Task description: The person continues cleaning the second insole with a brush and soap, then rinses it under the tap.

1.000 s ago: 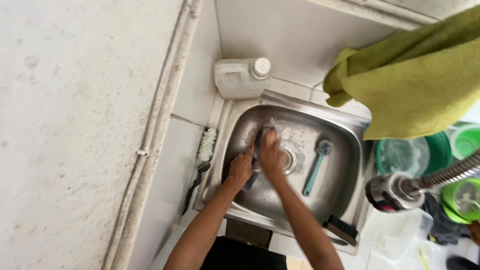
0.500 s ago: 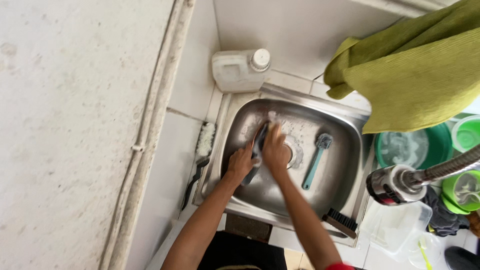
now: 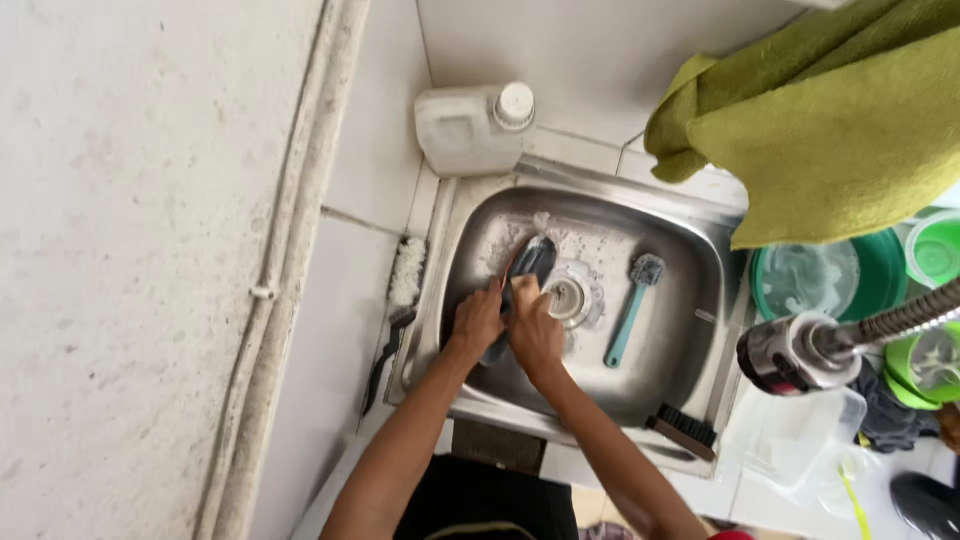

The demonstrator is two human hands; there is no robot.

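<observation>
a dark, long object [image 3: 528,268], perhaps a shoe or slipper though its kind is hard to tell, lies in the steel sink [image 3: 690,330] near the middle of the frame. its long axis runs from lower left to upper right, with the far end pointing up toward the back wall of the basin and the near end hidden under the hands. suds or water show around its upper end.

the left hand [image 3: 478,320] is closed around the lower part of the object from the left side. the right hand [image 3: 535,330] presses on it from the right with fingers curled; whether something small is tucked under those fingers cannot be told. both hands touch the object and sit side by side, so neither is clearly nearer; the object extends away from them toward the upper right.

just right of the hands is the round drain [image 3: 568,296], and further right a teal-handled brush [image 3: 632,308] lies in the basin, apart from the hands. a dark scrubbing brush [image 3: 684,430] rests on the sink's lower right rim. left of the sink, on the tiled ledge, lies a white-bristled brush [image 3: 400,300]. a white plastic jug [image 3: 470,128] stands above the sink in the corner. a green towel [image 3: 830,130] hangs at upper right, with green basins [image 3: 880,265] and a metal shower head [image 3: 790,352] below it.
</observation>
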